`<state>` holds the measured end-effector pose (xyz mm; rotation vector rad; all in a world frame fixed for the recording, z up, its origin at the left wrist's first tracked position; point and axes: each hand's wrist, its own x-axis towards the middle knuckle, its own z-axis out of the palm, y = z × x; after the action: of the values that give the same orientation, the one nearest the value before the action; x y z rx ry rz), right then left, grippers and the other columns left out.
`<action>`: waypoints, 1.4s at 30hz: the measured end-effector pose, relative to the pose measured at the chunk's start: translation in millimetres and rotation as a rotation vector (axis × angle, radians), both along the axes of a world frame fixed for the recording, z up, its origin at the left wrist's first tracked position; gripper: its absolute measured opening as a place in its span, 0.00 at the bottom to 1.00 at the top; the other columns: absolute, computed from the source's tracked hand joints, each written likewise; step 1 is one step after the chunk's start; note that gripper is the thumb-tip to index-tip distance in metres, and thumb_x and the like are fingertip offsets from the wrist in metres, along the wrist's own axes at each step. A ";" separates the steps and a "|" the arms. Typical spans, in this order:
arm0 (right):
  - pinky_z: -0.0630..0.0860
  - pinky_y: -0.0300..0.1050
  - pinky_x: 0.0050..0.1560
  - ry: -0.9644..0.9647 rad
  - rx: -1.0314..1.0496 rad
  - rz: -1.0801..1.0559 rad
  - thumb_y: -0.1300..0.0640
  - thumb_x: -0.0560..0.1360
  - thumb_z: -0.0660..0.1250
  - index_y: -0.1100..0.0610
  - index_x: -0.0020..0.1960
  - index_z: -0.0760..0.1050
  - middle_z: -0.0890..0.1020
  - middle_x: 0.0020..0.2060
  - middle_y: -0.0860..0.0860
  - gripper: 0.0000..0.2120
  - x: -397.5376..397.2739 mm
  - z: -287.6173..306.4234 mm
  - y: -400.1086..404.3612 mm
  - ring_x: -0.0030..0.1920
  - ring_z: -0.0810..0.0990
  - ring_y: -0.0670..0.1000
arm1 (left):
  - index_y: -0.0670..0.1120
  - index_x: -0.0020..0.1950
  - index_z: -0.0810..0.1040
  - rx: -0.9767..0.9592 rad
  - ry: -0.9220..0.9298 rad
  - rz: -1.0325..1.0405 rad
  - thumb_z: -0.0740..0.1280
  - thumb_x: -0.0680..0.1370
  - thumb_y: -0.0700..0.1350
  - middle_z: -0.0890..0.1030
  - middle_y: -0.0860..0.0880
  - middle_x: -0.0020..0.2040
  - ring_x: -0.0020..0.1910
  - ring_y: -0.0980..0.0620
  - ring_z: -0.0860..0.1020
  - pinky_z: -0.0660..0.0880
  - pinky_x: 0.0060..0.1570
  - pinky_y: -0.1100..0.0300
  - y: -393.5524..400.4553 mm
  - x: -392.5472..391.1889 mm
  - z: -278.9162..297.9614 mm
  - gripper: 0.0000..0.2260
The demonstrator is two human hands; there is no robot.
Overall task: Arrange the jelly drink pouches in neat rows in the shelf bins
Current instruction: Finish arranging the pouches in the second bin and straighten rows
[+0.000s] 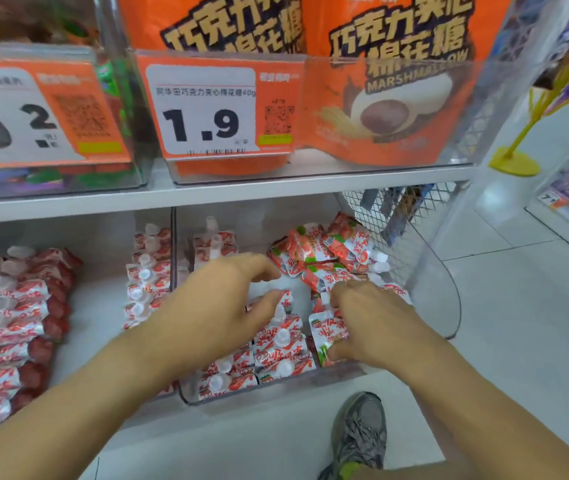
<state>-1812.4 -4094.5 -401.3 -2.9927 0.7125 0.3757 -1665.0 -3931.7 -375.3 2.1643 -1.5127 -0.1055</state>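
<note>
White shelf (pixel 227 192) above pale tiled floor (pixel 518 306).

white shelving unit (pixel 207 194) w/ clear upper bins, orange marshmallow bags (pixel 397 81) & price tags (pixel 203 109) reading 1.9. glossy white tile floor (pixel 518 289), wire mesh side panel (pixel 411 216), yellow stand (pixel 515 161) at right.

Left hand (pixel 222 299) covers pouches (pixel 278 344) at bin centre; right hand (pixel 368 318) fingertips hidden among them. Left price tag (pixel 16 112) cut off at frame's left edge, blurred. Marshmallow bags (pixel 400 81) cropped at top. Shoe (pixel 361 434) cut at bottom.
</note>
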 end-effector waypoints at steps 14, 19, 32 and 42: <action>0.74 0.50 0.59 -0.213 0.141 -0.017 0.37 0.65 0.76 0.47 0.73 0.68 0.75 0.62 0.50 0.40 2.9 -10.8 -36.5 0.60 0.76 0.54 | 0.51 0.63 0.76 0.620 0.019 -0.156 0.61 0.78 0.62 0.76 0.56 0.46 0.43 0.54 0.74 0.69 0.43 0.62 -50.3 10.8 -10.5 0.20; 0.77 0.42 0.57 -0.402 0.329 -0.018 0.55 0.74 0.73 0.51 0.64 0.80 0.83 0.54 0.46 0.18 -2.9 -6.2 -60.7 0.50 0.80 0.44 | 0.53 0.60 0.78 0.592 0.041 -0.120 0.60 0.78 0.62 0.77 0.54 0.50 0.47 0.54 0.77 0.73 0.48 0.60 -49.8 13.0 -7.5 0.19; 0.78 0.50 0.51 -0.785 0.376 0.273 0.57 0.77 0.70 0.54 0.55 0.84 0.83 0.47 0.53 0.08 67.3 7.4 -30.7 0.47 0.81 0.52 | 0.52 0.62 0.76 0.208 -0.142 -0.083 0.61 0.77 0.61 0.82 0.52 0.54 0.52 0.53 0.79 0.76 0.52 0.56 -0.9 2.1 -17.5 0.19; 0.79 0.48 0.61 -0.231 0.904 0.132 0.53 0.75 0.73 0.53 0.57 0.81 0.85 0.52 0.48 0.11 78.9 -12.0 -45.3 0.53 0.83 0.44 | 0.50 0.73 0.60 0.440 -0.011 -0.055 0.74 0.70 0.57 0.73 0.49 0.67 0.62 0.50 0.74 0.73 0.60 0.55 -32.9 30.5 -15.6 0.38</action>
<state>-1733.5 -4139.8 -413.3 -2.1668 0.2178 0.2508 -1634.5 -3964.5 -390.9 2.4562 -1.6785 -0.4863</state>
